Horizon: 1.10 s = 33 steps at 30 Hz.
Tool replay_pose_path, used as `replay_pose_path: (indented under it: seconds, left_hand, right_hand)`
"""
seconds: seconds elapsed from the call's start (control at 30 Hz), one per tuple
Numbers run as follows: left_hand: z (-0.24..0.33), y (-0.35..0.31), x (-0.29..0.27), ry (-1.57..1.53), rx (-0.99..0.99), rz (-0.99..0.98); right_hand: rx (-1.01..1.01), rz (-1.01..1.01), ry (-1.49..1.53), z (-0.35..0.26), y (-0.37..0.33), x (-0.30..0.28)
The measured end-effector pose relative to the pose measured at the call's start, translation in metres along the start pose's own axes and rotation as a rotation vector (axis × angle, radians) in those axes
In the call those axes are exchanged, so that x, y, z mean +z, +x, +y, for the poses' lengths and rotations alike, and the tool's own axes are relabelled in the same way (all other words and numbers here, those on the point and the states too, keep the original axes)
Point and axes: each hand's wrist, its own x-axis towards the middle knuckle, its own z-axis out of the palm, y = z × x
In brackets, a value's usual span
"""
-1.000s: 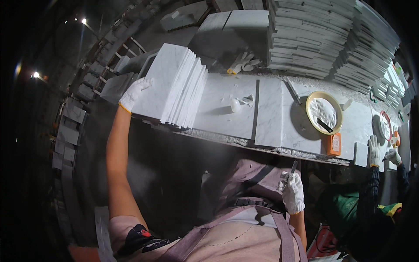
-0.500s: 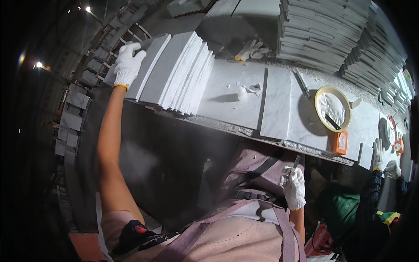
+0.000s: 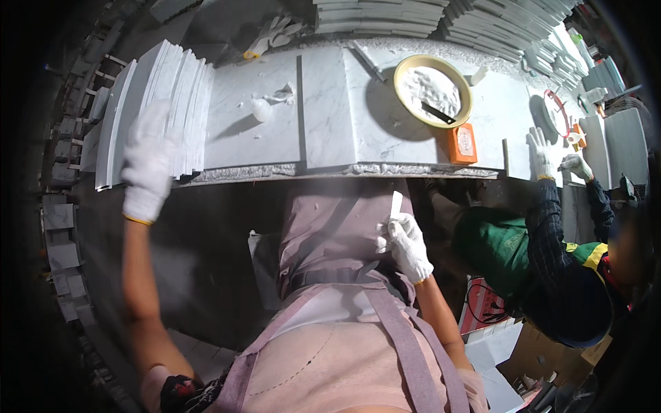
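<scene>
My left hand [image 3: 147, 165], in a white knit glove, is smeared by motion in front of the leaning row of white marble-look slabs [image 3: 186, 89]. Its fingers overlap the slabs; whether they touch them I cannot make out. Close to my body, below the bench edge, my gloved right hand [image 3: 410, 251] is closed round a small flat scraper [image 3: 396, 204], its pale blade pointing up. Beyond it on the bench stands a cream bowl [image 3: 467, 103] of white paste, with a dark-handled putty knife [image 3: 438, 113] in it. An orange box [image 3: 463, 144] sits against the bowl's near side.
A slab [image 3: 326, 110] lies flat on the bench beside crumpled scraps [image 3: 262, 109]. Loose gloves [image 3: 275, 36] lie farther back, near tall slab stacks [image 3: 385, 15]. At right, a co-worker's gloved hands [image 3: 544, 155] are over the bench, near a red-rimmed bowl [image 3: 556, 113].
My view has swung left to right, so the bench appears shifted left. My left hand has moved from the row's far left end to in front of the slabs. My right hand keeps the scraper.
</scene>
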Motion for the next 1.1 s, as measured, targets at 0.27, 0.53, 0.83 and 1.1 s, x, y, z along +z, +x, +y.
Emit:
replay_pose_path:
  seconds: [0.27, 0.53, 0.83, 1.1]
  left_hand:
    - [0.141, -0.020, 0.188, -0.406, 0.505, -0.183]
    - [0.089, 0.110, 0.308, 0.347, 0.415, -0.364]
    - [0.099, 0.081, 0.292, 0.408, 0.537, -0.387]
    - [0.104, -0.011, 0.209, -0.415, 0.266, -0.377]
  right_hand:
    - [0.025, -0.004, -0.001, 0.014, 0.011, -0.010]
    - [0.072, -0.014, 0.040, 0.011, 0.030, -0.005]
    - [0.178, 0.046, 0.125, 0.004, 0.041, -0.014]
    - [0.250, -0.015, 0.191, -0.003, 0.055, -0.019]
